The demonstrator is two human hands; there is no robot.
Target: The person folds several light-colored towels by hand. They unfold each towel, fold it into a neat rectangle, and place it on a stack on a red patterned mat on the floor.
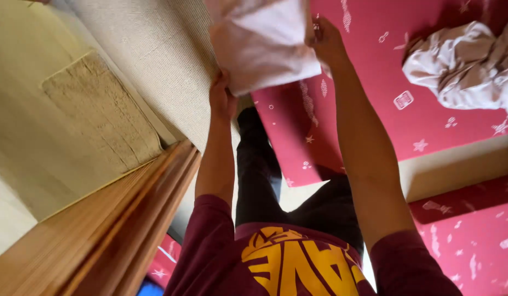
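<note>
Both my arms reach forward over my legs in black trousers (pixel 259 164). My left hand (pixel 222 97) grips the lower left corner of a white cloth (pixel 262 44). My right hand (pixel 325 41) pinches the same cloth at its right edge. The cloth is held up between the two hands, and its top runs out of view. Below it lie a red patterned mat (pixel 374 109) and beige carpet (pixel 155 60).
A crumpled pale cloth (pixel 467 66) lies on the red mat at the upper right. A second red mat (pixel 473 241) is at the lower right. A wooden edge (pixel 100 235) runs along the lower left, beside a small beige rug (pixel 100 109).
</note>
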